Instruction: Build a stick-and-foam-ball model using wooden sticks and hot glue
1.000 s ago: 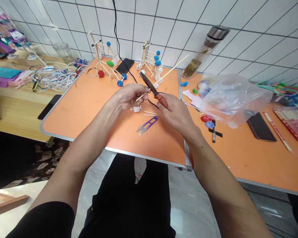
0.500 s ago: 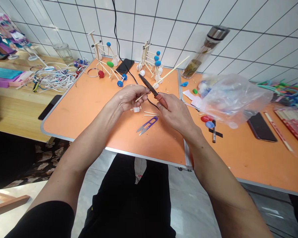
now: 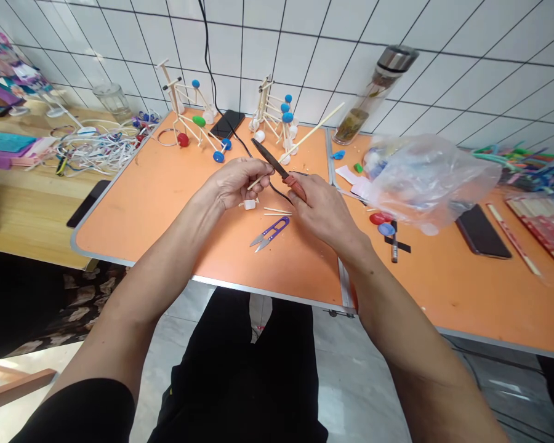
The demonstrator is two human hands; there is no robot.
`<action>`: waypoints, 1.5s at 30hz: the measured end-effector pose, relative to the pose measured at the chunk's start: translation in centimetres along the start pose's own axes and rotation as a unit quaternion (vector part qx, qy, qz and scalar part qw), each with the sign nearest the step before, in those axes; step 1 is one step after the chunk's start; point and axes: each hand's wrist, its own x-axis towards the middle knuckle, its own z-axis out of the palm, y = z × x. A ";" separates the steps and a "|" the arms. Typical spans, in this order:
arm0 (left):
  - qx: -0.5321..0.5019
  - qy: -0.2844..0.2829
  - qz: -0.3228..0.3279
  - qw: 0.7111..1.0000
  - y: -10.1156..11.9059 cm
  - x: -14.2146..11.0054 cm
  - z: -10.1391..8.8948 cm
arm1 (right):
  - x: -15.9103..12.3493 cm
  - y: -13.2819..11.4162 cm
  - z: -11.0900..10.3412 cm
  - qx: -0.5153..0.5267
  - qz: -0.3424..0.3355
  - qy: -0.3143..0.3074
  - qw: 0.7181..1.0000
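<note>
My left hand (image 3: 242, 179) is closed around a long, thin wooden stick (image 3: 316, 128), which runs up and to the right past the fingers. In my right hand (image 3: 321, 206) is a file (image 3: 268, 157) with a dark, tapered blade and a reddish handle. Its blade lies across the stick close to my left fingertips. Below the hands, purple thread snips (image 3: 270, 234) rest on the orange table (image 3: 133, 203). Short stick pieces (image 3: 277, 211) lie just above them, and a small white block (image 3: 250, 204) is under my left hand.
Two stick models with coloured balls (image 3: 198, 121) (image 3: 277, 114) stand at the back, with a black phone (image 3: 228, 124) between them. To the right are a glass bottle (image 3: 373, 95), a plastic bag (image 3: 425, 184), a pen (image 3: 394, 243) and another phone (image 3: 484, 232). A black cable (image 3: 207, 55) crosses the table.
The whole view has shifted slightly, so things appear a little further left. Both hands keep their grips, with the file still across the stick.
</note>
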 end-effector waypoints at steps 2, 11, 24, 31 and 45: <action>0.004 -0.006 -0.002 1.000 0.0 0.0 0.0 | 0.1 -0.1 0.0 -0.007 0.005 -0.001 1.000; 0.017 -0.044 0.022 0.999 0.0 -0.5 0.3 | 0.0 -1.0 -0.6 -0.076 0.022 0.044 0.996; 0.029 -0.103 0.074 0.992 -0.3 -0.1 -0.8 | 0.0 -0.9 -0.4 0.046 0.036 0.025 0.998; 0.057 -0.068 0.066 0.994 -0.5 -0.2 -0.3 | 0.0 -0.8 -0.2 0.055 0.065 0.002 0.996; 0.046 0.026 0.075 0.996 0.1 -4.2 -2.7 | -0.2 -3.1 0.3 0.196 0.071 -0.165 0.964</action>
